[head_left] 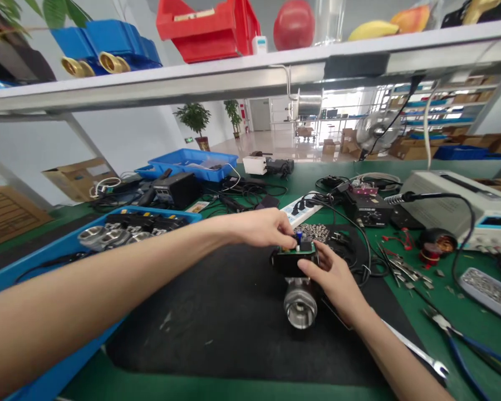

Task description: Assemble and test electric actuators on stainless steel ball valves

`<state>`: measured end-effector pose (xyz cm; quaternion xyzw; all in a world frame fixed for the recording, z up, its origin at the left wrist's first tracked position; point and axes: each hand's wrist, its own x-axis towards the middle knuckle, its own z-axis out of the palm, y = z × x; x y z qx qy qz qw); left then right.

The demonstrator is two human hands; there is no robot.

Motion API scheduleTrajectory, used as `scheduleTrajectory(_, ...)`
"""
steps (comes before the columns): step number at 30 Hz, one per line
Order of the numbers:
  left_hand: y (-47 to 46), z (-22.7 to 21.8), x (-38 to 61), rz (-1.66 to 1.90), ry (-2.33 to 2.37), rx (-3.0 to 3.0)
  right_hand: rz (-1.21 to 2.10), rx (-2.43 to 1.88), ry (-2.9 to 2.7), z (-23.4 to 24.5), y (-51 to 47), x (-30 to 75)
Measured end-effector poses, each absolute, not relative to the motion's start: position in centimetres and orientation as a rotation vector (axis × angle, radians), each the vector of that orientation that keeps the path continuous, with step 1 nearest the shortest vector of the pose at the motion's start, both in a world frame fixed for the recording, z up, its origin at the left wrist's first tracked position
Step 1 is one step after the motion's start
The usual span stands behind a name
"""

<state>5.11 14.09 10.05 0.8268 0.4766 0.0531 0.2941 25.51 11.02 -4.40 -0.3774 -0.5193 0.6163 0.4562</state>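
A motorized valve stands near the middle of the black mat, its round metal valve body (300,307) facing me. Above the body sits a black actuator housing (290,263), with a green circuit board (305,250) and small components showing on its top. My left hand (264,227) reaches across from the left, its fingers bent and closed at the board's left end; the fingertips are partly hidden. My right hand (332,275) is wrapped round the right side of the housing, thumb on the front face and fingers behind.
To the left, a blue tray (192,216) holds several similar valves (112,236). A wrench (421,353) and blue-handled pliers (451,334) lie at right, near a tray of small metal parts (490,292). Behind are a power strip (303,209), cables and a soldering station (367,207). A shelf (234,72) crosses overhead.
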Motion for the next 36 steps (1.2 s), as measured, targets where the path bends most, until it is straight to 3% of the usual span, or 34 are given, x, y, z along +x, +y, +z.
scheduleTrajectory(36, 15.9, 8.8, 5.9, 0.123, 1.335, 2.104, 1.496, -0.815, -1.269, -4.7, 11.5, 25.6)
